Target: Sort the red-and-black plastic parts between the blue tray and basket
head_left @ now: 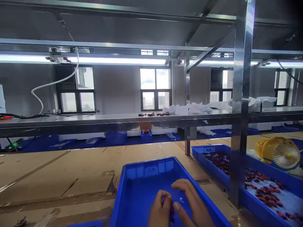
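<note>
Fingers of the left hand (159, 209) were curled in on a small dark piece (172, 216), blurred and mostly hidden, while those of the right hand (193, 203) were loosely spread, the thumb just beside the piece; whether the thumb touched it, I could not tell. Both hands and the piece were over the near part of a blue tray (134, 192), where a small pale mark (181, 200) showed between thumb and forefinger. The tray sat on a worn, cardboard-topped bench (82, 171). To the right, partly behind an upright metal post (239, 126), blue walls (209, 165) enclosed many red and dark pieces (267, 194), some on a white lining (292, 201); the post hid whether this was one container or two. Near them stood a yellow fan (279, 153). Above the bench ran a metal shelf (94, 120) bearing some small red and black items (151, 114) and crumpled white sheeting (191, 108).
</note>
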Motion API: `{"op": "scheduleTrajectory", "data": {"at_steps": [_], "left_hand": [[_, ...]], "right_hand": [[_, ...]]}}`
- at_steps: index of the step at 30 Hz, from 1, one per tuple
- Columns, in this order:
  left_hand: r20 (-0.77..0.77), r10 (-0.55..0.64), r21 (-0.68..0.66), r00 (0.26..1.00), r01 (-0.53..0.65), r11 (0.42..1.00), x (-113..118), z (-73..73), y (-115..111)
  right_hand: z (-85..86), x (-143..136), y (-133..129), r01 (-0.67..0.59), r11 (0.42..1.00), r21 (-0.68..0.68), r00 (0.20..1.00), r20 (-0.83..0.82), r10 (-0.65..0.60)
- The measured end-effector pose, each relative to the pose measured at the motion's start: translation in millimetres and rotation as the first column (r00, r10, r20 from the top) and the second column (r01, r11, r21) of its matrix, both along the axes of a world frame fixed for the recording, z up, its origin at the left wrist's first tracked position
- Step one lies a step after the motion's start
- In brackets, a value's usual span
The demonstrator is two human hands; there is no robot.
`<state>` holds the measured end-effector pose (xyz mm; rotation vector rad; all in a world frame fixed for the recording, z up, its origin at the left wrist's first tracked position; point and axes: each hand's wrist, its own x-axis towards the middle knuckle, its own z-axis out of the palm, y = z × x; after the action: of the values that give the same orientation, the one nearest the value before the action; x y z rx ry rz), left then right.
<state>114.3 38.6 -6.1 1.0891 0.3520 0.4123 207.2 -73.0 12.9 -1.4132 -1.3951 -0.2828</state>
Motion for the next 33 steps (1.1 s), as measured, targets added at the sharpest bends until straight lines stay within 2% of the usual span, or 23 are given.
{"op": "scheduleTrajectory", "data": {"at_steps": [2, 3, 5, 7, 9, 13, 18, 23, 27, 30, 33], "left_hand": [[-0.034, 0.067, -0.034, 0.997, -0.068, 0.997, -0.4, 6.1, 3.0], [-0.063, 0.078, -0.055, 0.995, -0.081, 0.995, -1.6, 8.6, 4.0], [-0.126, 0.063, -0.107, 0.99, -0.077, 0.991, -4.4, 11.9, 4.8], [-0.169, 0.044, -0.16, 0.985, -0.071, 0.984, -6.0, 12.2, 4.1], [-0.191, 0.041, -0.199, 0.981, -0.08, 0.977, -5.6, 10.1, 2.3], [-0.161, 0.085, -0.256, 0.983, -0.124, 0.959, -3.0, 5.4, -1.5], [-0.086, 0.007, -0.295, 0.996, -0.032, 0.955, -5.1, 9.2, -1.8], [-0.059, 0.155, -0.242, 0.986, -0.165, 0.956, -7.4, 18.8, -3.9], [-0.046, 0.177, -0.28, 0.983, -0.183, 0.942, -5.9, 20.0, -6.2], [-0.016, 0.189, -0.316, 0.982, -0.185, 0.93, -6.5, 21.9, -8.2], [-0.053, 0.211, -0.257, 0.976, -0.217, 0.942, -10.1, 28.8, -12.3]], "right_hand": [[-15.6, 5.8, 6.2, -0.039, 0.996, -0.076, 0.96, -0.279, 0.016], [-22.2, 7.0, 10.0, -0.116, 0.986, -0.117, 0.909, -0.412, 0.058], [-31.6, 8.0, 17.2, -0.342, 0.926, -0.159, 0.751, -0.639, 0.167], [-35.6, 9.2, 22.2, -0.531, 0.837, -0.128, 0.583, -0.772, 0.252], [-34.9, 11.6, 24.1, -0.614, 0.785, -0.084, 0.496, -0.815, 0.301], [-27.8, 18.0, 22.7, -0.672, 0.739, -0.047, 0.452, -0.816, 0.359], [-22.9, 23.0, 22.7, -0.758, 0.652, 0.018, 0.33, -0.852, 0.407], [-20.8, 27.9, 22.3, -0.728, 0.684, 0.04, 0.288, -0.888, 0.359], [-20.5, 28.1, 21.6, -0.699, 0.715, 0.037, 0.269, -0.912, 0.31], [-23.7, 28.1, 24.0, -0.614, 0.789, 0.03, 0.253, -0.939, 0.233], [-27.1, 31.1, 25.3, -0.521, 0.853, 0.017, 0.282, -0.94, 0.191]]}}
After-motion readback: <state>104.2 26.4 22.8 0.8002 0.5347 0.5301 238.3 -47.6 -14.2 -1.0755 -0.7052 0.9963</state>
